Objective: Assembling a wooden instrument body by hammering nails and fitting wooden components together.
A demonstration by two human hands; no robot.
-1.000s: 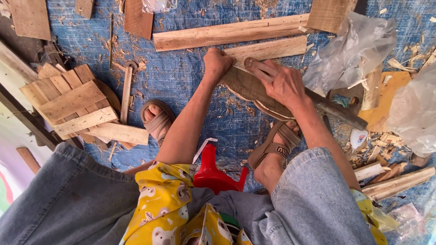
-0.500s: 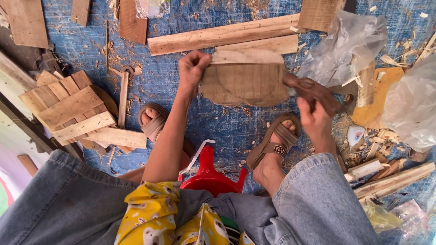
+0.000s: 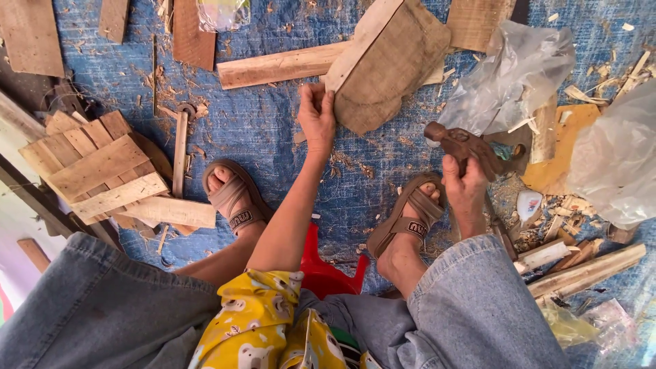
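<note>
The left hand [image 3: 318, 116] is gripping the wood slab [image 3: 389, 65] by its lower corner and tilting it up off the blue mat [image 3: 273, 130], so the work seems to be sitting between cuts: the piece is being turned or inspected rather than struck. The right hand [image 3: 466, 188] is closed around the handle of a dark tool [image 3: 461, 143], probably a small hatchet or mallet, though its head is hard to make out; it is being held clear of the slab, at about four o'clock from it. Any next move is calling for the slab to be seated firmly on the mat or braced against a foot before the tool comes near, with the left fingers kept away from the edge being worked.

The slab is looking rough and pale brown, with one straight sawn edge at its eleven o'clock side and a curved lower edge. It is lying across a long plank [image 3: 280, 65], and shavings [image 3: 171, 102] are littering the mat around it.
</note>
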